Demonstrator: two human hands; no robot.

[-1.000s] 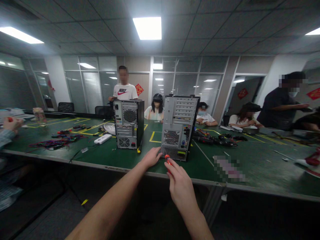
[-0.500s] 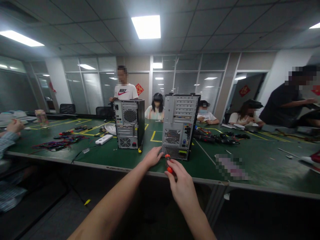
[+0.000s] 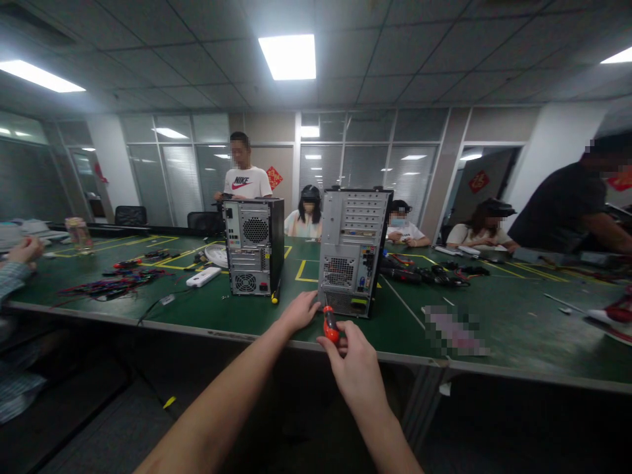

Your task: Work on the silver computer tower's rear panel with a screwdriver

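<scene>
A red-and-black screwdriver (image 3: 330, 325) is pinched by its handle in my right hand (image 3: 359, 361), between thumb and fingers. Its shaft points up at the lower left corner of the taller computer tower (image 3: 336, 227), whose grey rear panel faces me. Whether the tip touches a screw there is too small to tell. Beside that same corner lies my left hand (image 3: 299, 311), fingers stretched out with nothing in them; they reach the tower's bottom edge. A shorter computer tower (image 3: 249, 255) stands upright to the left, its rear also facing me.
A yellow-and-black screwdriver (image 3: 275, 296) rests against the shorter tower. Left of it are a white power strip (image 3: 203, 276) and a heap of coloured cables (image 3: 106, 287). Black cables (image 3: 424, 272) lie right of the taller tower. Several people sit or stand around the green table (image 3: 518, 336).
My right hand has shifted its grip lower on the screwdriver, so more of the handle shows. The left hand stays by the tower's corner.
</scene>
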